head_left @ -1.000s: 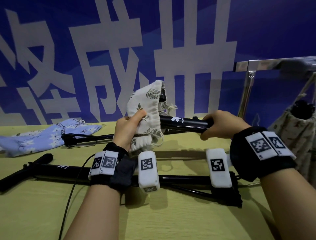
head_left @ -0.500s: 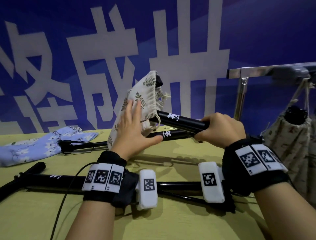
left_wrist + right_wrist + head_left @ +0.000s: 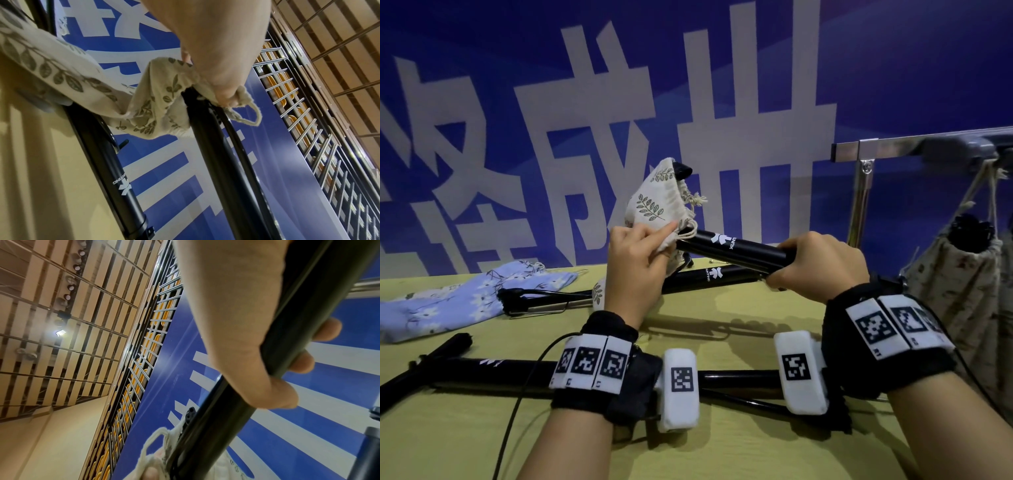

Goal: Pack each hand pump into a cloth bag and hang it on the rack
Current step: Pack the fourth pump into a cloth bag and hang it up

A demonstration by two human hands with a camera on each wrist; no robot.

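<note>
Hand pump (image 3: 736, 247): black barrel held in the air above the table (image 3: 722, 452), left end inside the leaf-print cloth bag (image 3: 654, 202). Right hand (image 3: 822, 263): fingers wrapped round the barrel's right end. Left hand (image 3: 635, 263): thumb and fingers pinching the bag's gathered mouth at the barrel. Second pump (image 3: 709, 278) lies beyond; third pump (image 3: 493, 373) nearer. Blue floral bag (image 3: 448, 301) far left. Rack (image 3: 893, 147) right, bearing a filled bag (image 3: 959, 294).

Three black hand pumps (image 3: 736, 244) were seen outside bags. Three cloth bags (image 3: 654, 202) were counted. One rack (image 3: 859, 192) was seen.
</note>
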